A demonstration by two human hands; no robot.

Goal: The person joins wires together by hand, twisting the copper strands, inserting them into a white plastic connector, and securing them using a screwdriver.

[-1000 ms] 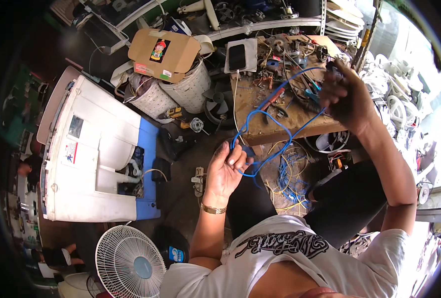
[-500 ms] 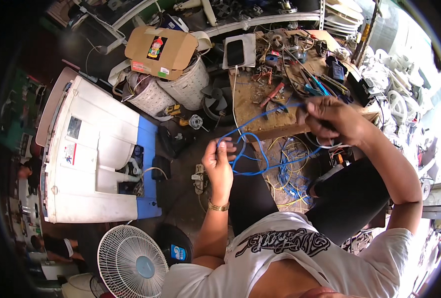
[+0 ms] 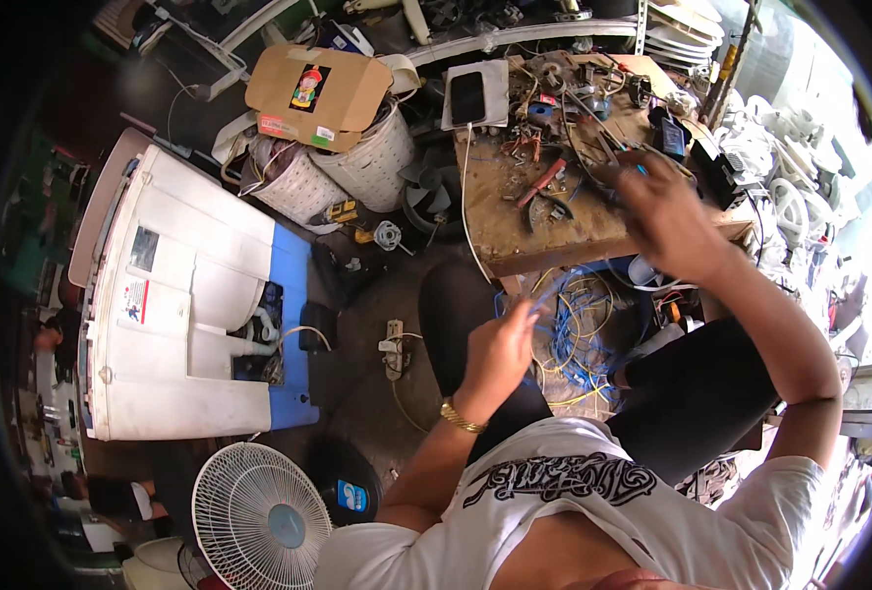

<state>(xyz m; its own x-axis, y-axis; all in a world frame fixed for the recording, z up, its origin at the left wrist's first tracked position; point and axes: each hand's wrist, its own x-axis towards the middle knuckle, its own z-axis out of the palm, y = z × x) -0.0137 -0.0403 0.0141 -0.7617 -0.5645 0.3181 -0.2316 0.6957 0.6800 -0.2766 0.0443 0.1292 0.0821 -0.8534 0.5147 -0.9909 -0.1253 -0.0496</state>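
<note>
My left hand (image 3: 500, 344) is closed low in front of the bench, over my legs, with blurred blue wire (image 3: 546, 295) at its fingertips. My right hand (image 3: 657, 206) is raised over the right part of the wooden bench (image 3: 603, 236), its curled fingers smeared by motion; what they hold, if anything, is unclear. Near it lie red-handled pliers (image 3: 544, 182), several long hand tools and cut wires. Below, a tangle of blue and yellow cables (image 3: 579, 344) lies on the floor between my legs.
At left stands a white-and-blue appliance (image 3: 171, 393), with a fan (image 3: 259, 511) below it and a power strip (image 3: 394, 349) beside it. Cardboard (image 3: 348, 98) tops two bins behind. White plastic parts (image 3: 800, 187) crowd the right side; shelving (image 3: 515, 34) runs along the back.
My left hand has moved down and rightward, toward the cable tangle. My right hand dropped, then rose slightly leftward, now blurred. The loop of blue wire no longer shows plainly between them.
</note>
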